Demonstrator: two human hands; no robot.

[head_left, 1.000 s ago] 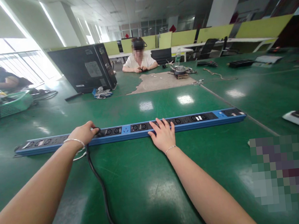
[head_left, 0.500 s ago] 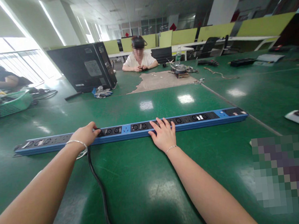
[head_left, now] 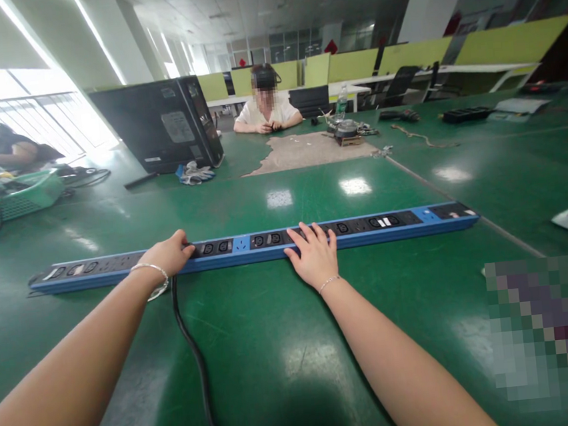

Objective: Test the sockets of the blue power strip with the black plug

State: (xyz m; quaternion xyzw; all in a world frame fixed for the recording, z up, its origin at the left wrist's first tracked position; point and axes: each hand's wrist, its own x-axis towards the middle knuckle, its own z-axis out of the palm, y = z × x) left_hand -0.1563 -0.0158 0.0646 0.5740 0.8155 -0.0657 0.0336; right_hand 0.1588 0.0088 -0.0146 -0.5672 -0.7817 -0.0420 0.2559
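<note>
A long blue and black power strip lies sideways across the table, its row of sockets facing up. My left hand is closed over its left half, gripping the end of a black power cord at the sockets. Most of that end is hidden behind my fingers and palm; the cord runs from under the hand toward me. Right of the strip's middle, my right hand rests flat on top with its fingers spread, covering a few sockets.
Beyond the strip stand a black computer case and a pair of work gloves. A green basket is at the left. A person sits across the green table. A small device and a drill-like tool lie farther back.
The view has shifted slightly, so the strip and both hands appear a little farther right. Both hands keep their places on the strip.
</note>
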